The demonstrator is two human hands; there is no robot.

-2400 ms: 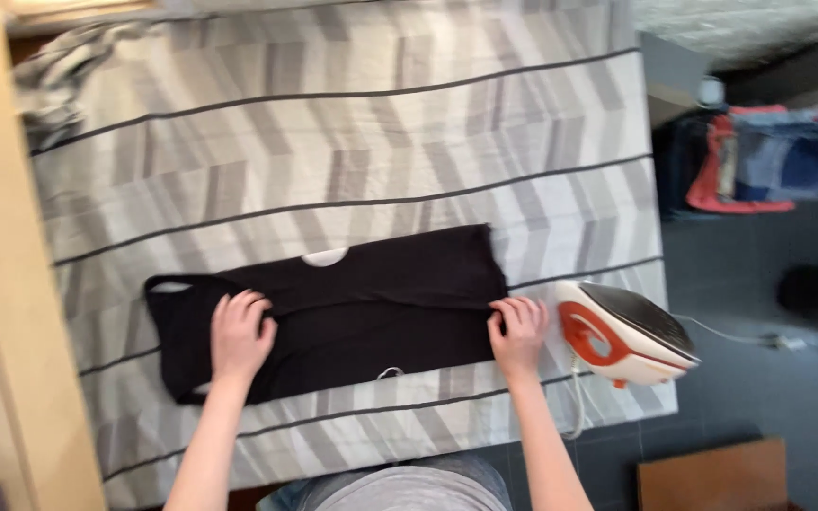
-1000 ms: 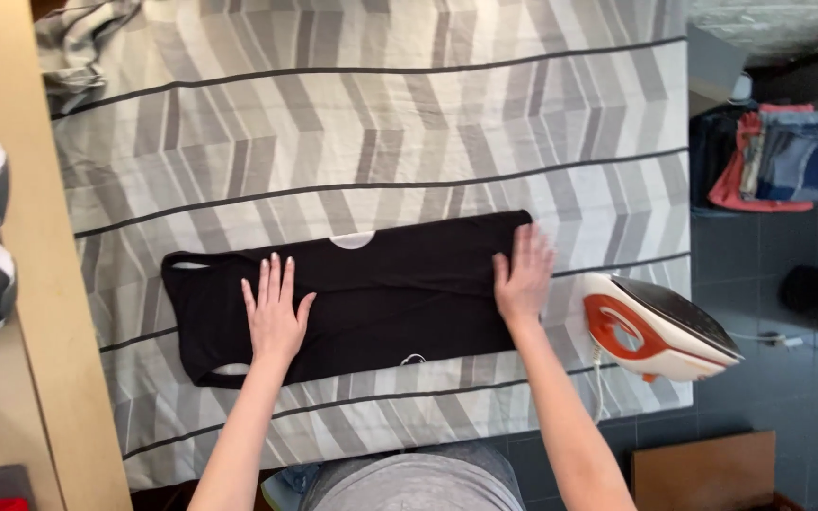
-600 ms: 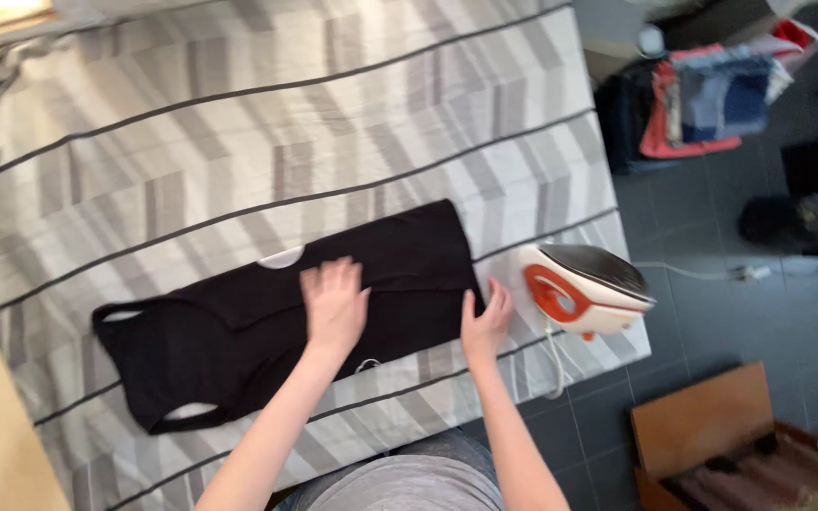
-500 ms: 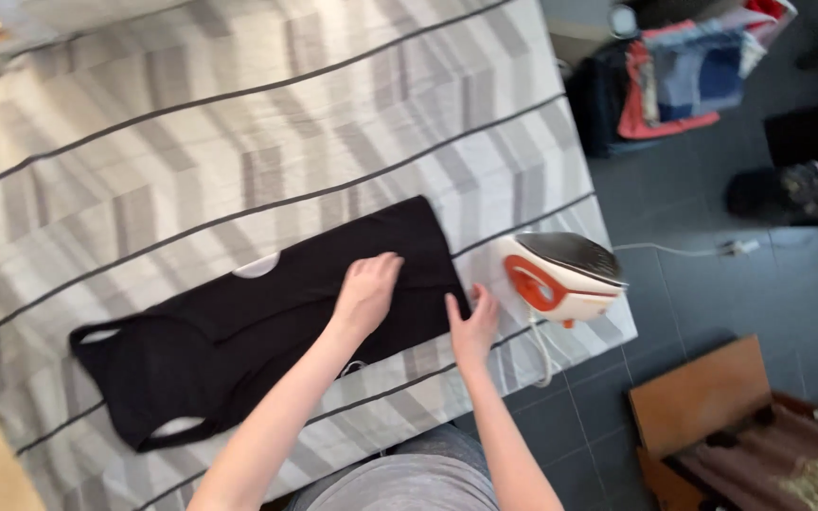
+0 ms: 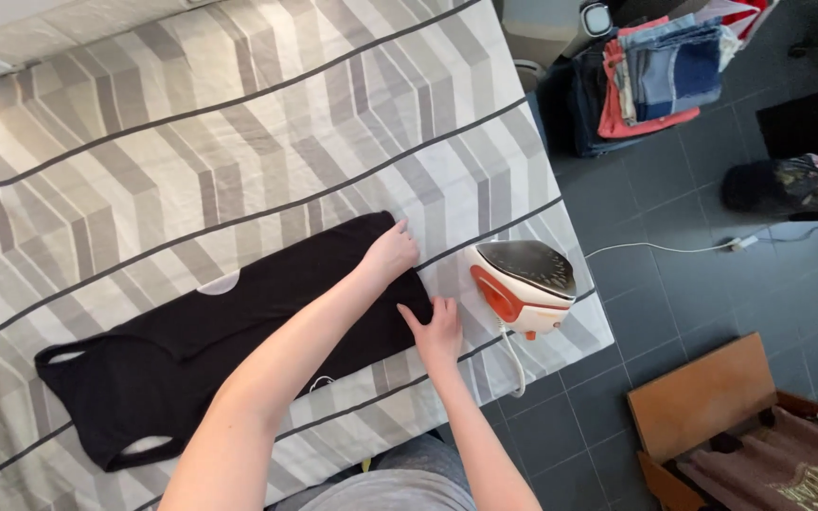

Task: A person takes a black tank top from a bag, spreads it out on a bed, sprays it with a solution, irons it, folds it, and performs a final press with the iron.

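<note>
Left hand flat on black top, right hand flat at hem, iron beside

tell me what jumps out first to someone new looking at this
A black garment lies flat across the grey chevron-striped cover, with the left hand and right hand both pressed on its right end. Just right of them sits an orange and white iron.
</note>
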